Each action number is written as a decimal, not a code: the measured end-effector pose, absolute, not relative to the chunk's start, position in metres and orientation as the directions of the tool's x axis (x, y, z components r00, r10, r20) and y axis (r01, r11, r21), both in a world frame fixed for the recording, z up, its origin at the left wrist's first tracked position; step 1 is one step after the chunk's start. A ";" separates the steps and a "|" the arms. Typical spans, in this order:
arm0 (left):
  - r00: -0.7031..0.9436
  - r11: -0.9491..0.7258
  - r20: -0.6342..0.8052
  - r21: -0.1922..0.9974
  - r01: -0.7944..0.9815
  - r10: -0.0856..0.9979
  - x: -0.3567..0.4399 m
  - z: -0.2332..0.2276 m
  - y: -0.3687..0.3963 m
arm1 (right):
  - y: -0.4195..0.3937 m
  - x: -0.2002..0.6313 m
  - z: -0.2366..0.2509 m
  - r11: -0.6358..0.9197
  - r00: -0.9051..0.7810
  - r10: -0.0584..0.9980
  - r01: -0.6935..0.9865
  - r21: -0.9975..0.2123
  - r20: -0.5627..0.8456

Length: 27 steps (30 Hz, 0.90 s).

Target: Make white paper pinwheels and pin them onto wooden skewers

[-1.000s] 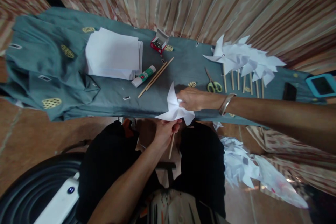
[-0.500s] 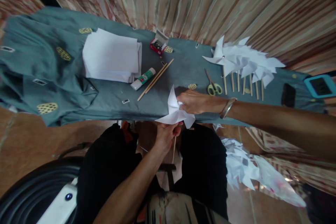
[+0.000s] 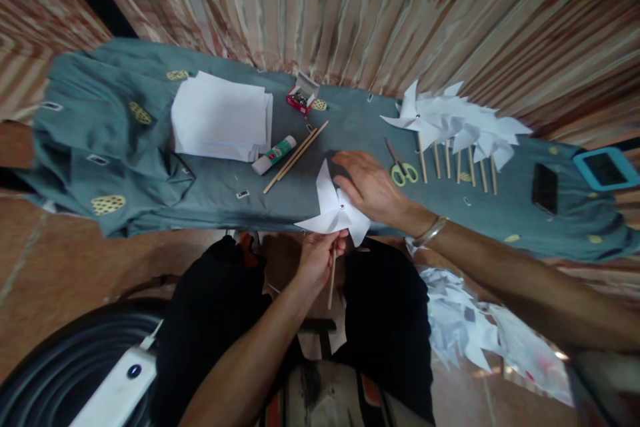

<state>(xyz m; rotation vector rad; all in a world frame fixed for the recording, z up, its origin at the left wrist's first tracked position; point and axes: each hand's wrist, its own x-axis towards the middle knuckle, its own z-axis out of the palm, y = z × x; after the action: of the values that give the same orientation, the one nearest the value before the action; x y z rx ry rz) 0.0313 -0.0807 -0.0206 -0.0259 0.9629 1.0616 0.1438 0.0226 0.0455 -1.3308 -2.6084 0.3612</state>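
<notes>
A white paper pinwheel with a pin at its centre stands over the front edge of the cloth-covered table. My left hand is closed round its wooden stick, just below the blades, and the stick's lower end hangs down past the fingers. Beside the upper right blade is my right hand, fingers stretched and apart, holding nothing. It is very close to the paper; whether it touches a blade I cannot tell. Green-handled scissors lie to the right of this hand.
On the table lie a stack of white paper, a glue stick, wooden sticks, a red box of pins, several pinwheels, a dark phone and a blue-framed device. A pile of folded white paper sits below, at right.
My right hand has come off the pinwheel's centre; its fingers have opened and the pin now shows. My left hand keeps its hold on the stick. The camera view has shifted slightly.
</notes>
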 end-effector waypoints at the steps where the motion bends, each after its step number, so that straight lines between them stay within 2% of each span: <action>1: 0.141 0.529 -0.673 0.415 -0.740 0.726 0.032 -0.020 -0.081 | 0.020 0.137 0.039 0.597 -0.591 0.798 0.748 -0.290 0.118; 4: 0.144 0.530 -0.665 0.426 -0.733 0.733 0.032 -0.020 -0.081 | 0.017 0.119 0.017 0.707 -0.693 0.702 0.653 -0.272 0.162; 6: 0.144 0.526 -0.658 0.431 -0.733 0.739 0.032 -0.020 -0.081 | 0.019 0.112 0.004 0.730 -0.718 0.677 0.626 -0.275 0.161; 16: 0.154 0.520 -0.641 0.434 -0.736 0.752 0.033 -0.018 -0.080 | 0.031 0.104 -0.006 0.734 -0.720 0.666 0.585 -0.344 0.195; 27: 0.168 0.557 -0.672 0.418 -0.718 0.721 0.033 -0.019 -0.080 | 0.031 0.108 -0.018 0.692 -0.707 0.689 0.577 -0.433 0.159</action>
<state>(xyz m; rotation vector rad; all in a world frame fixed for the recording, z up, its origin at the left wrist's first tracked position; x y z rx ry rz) 0.0334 -0.0801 -0.0192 0.0042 0.9589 1.0229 0.1075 0.0310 -0.0181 -1.0000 -2.5953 0.5110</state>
